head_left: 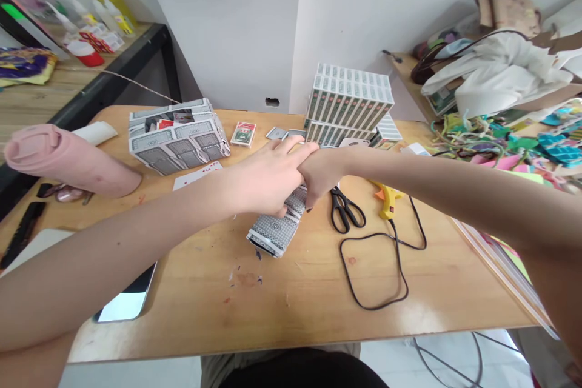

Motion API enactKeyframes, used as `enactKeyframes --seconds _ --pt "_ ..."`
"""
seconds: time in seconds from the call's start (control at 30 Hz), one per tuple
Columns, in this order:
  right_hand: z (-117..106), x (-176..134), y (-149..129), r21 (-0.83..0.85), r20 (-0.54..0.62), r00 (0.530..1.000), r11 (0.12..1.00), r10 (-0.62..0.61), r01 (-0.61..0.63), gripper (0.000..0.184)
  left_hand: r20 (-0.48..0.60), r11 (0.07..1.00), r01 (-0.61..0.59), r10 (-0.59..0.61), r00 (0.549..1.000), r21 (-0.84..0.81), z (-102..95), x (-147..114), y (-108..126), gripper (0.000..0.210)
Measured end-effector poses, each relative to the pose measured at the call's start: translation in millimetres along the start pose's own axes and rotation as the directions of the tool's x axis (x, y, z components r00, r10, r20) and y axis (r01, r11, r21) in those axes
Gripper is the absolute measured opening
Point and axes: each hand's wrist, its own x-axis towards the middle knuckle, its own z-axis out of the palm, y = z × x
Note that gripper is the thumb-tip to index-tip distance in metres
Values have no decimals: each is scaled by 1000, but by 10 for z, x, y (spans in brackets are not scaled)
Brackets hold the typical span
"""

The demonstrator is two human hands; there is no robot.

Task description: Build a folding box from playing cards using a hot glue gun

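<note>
A narrow box made of playing cards (273, 231), with grey patterned card backs outward, lies slanted on the table in front of me. My left hand (268, 179) is closed over its far part, thumb on the near side and fingers reaching toward the other hand. Against it, my right hand (324, 168) grips the same box from the right, its thumb pointing down and most fingers hidden. The two hands touch and cover the box's far end. Black-handled scissors (346, 209) lie just right of the box, and a loose playing card (191, 178) lies left of my left hand.
A larger card-built box (179, 136) stands back left, near a card pack (243, 133). Stacked card packs (348, 100) rise behind my hands. A yellow glue gun (388, 199) with a looped cord is at right. A pink roll (75, 160) and a phone (125, 303) lie left.
</note>
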Motion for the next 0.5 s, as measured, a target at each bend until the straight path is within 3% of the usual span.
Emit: enactKeyframes --seconds 0.3,0.5 --pt "22 -32 -3 56 26 997 996 72 -73 37 16 999 3 -2 1000 -44 13 59 0 33" --pt "50 19 49 21 79 992 994 102 -104 46 59 994 23 -16 998 -111 6 85 -26 36"
